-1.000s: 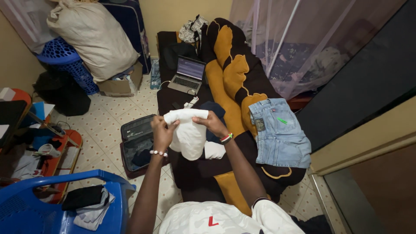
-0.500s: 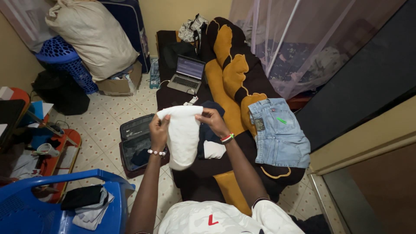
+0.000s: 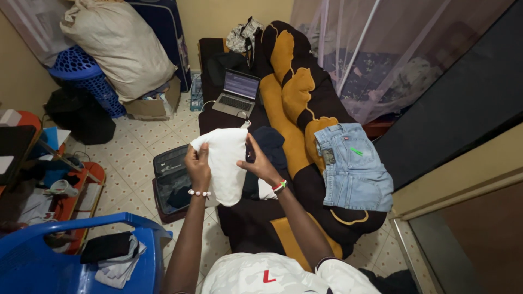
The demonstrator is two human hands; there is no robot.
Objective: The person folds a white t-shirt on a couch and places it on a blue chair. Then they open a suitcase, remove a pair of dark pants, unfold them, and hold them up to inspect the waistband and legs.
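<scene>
White garment: a white, soft cotton garment (image 3: 225, 163) is held up in the air over the front edge of the dark brown and mustard sofa (image 3: 289, 98), hanging down in a loose fold.
Left hand: the left hand (image 3: 198, 165), with a white bead bracelet at the wrist, is closed on the garment's upper left edge.
Right hand: the right hand (image 3: 259, 163), with a striped wristband, is pinched on the garment's right edge, thumb towards the cloth.
Beneath the cloth: a dark navy garment (image 3: 271, 147) and a smaller white piece are seen on the sofa seat, just behind and below the held cloth.
Nearby: a pair of light blue denim shorts (image 3: 353, 166) is laid flat on the sofa to the right; an open grey laptop (image 3: 236, 93) is set further back; an open dark suitcase (image 3: 171, 182) lies on the tiled floor to the left.
Risk, slipping: the lower part hangs free, so a loosened pinch could let the cloth drop to the floor or into the suitcase.
Risk, uneven fold: the grips are set at different heights, so any fold could be skewed.
Risk, snagging: the navy garment could be dragged along if the cloth is lowered onto it.
</scene>
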